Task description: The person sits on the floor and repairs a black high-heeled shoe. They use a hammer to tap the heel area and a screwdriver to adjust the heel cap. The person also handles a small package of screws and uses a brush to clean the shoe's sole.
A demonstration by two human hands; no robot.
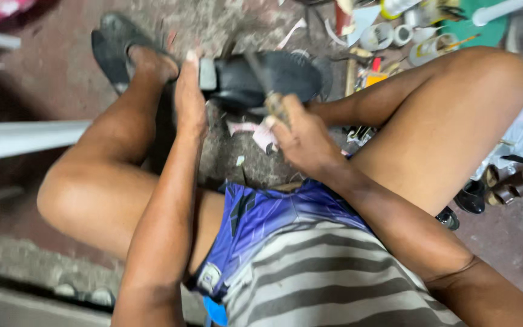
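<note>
A black shoe (267, 79) lies sole up on a stand between my knees. My left hand (190, 97) presses against its heel end, fingers stretched forward and thumb side up. My right hand (298, 136) is closed around the handle of a thin dark tool (260, 74) whose shaft slants up over the sole. My bare legs spread to either side, and my left foot wears a dark sandal (113, 48).
Tins, tape rolls and small tools (407, 30) crowd the floor at top right. Several shoes (491, 188) lie at the right beside my leg. A white plastic chair leg (25, 138) reaches in from the left. Paper scraps litter the rough concrete floor (243, 160).
</note>
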